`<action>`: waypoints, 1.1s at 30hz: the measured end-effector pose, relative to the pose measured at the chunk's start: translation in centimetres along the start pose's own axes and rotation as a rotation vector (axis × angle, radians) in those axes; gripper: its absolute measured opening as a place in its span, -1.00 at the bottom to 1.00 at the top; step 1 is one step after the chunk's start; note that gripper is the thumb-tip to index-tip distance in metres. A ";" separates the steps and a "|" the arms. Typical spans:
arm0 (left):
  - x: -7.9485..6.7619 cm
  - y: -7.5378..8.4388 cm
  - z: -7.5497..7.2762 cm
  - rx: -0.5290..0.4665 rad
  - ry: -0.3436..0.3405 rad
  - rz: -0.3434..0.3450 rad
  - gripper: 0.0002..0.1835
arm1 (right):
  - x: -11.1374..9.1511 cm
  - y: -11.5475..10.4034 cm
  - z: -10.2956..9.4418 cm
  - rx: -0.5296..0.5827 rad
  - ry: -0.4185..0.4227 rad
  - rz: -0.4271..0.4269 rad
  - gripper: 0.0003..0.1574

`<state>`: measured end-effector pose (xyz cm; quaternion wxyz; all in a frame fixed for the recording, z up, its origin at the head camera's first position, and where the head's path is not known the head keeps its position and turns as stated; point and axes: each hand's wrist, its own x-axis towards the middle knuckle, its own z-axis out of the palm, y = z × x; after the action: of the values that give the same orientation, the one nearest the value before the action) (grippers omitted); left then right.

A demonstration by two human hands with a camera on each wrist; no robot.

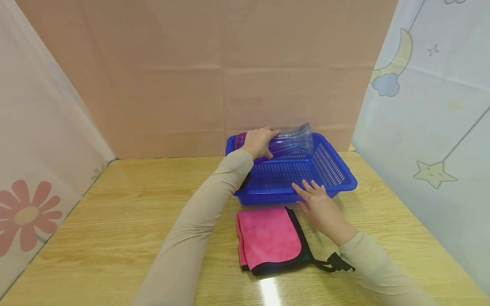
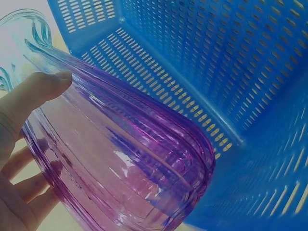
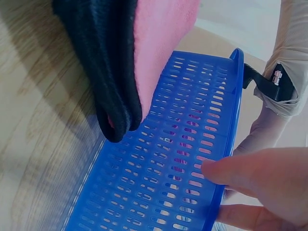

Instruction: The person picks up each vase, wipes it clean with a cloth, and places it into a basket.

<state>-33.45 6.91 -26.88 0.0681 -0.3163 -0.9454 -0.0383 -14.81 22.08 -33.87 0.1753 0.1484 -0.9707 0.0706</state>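
Note:
A ribbed glass vase (image 1: 292, 142), purple at its base and fading to clear at the flared mouth, lies on its side at the back of a blue plastic basket (image 1: 264, 198). My left hand (image 1: 259, 142) grips the vase around its body, thumb on one side and fingers on the other in the left wrist view. At the basket's front rim is my right hand (image 1: 319, 208), its fingers spread and fairly straight over the edge. The right wrist view has the thumb (image 3: 240, 171) outside the slotted wall. Whether it presses the rim is unclear.
A folded pink cloth (image 1: 269, 238) with black trim and a black strap (image 1: 337, 262) lies on the wooden table (image 1: 126, 229) in front of the basket. Behind stands a peach-coloured backdrop (image 1: 172, 85), with patterned sheets (image 1: 432, 119) at the sides.

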 end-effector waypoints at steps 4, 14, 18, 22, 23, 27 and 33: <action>0.2 -0.2 0.2 0.003 -0.007 0.008 -0.14 | 0.0 -0.1 -0.1 0.006 -0.001 0.003 -0.44; 1.6 -1.0 2.6 0.039 -0.017 0.029 -0.14 | 0.0 -0.4 -0.1 0.028 -0.019 0.022 -0.43; 1.5 -1.0 3.0 0.022 -0.064 0.005 -0.14 | 0.0 -0.5 0.0 0.030 -0.019 0.022 -0.42; 1.4 -0.9 3.5 0.026 -0.072 0.003 -0.14 | 0.0 -0.4 0.1 0.022 -0.010 0.015 -0.42; 1.3 -0.8 3.6 0.029 -0.073 0.004 -0.14 | 0.0 -0.4 0.1 0.017 -0.009 0.013 -0.42; 1.3 -0.7 4.0 0.020 -0.086 0.001 -0.15 | 0.0 -0.3 0.2 0.005 -0.013 0.006 -0.42; 1.4 -0.7 4.5 0.006 -0.106 0.001 -0.15 | -0.1 -0.4 0.0 0.002 -0.026 0.010 -0.41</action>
<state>-35.41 7.72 -31.17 0.0190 -0.3180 -0.9477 -0.0187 -14.64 21.72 -33.90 0.1623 0.1444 -0.9735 0.0707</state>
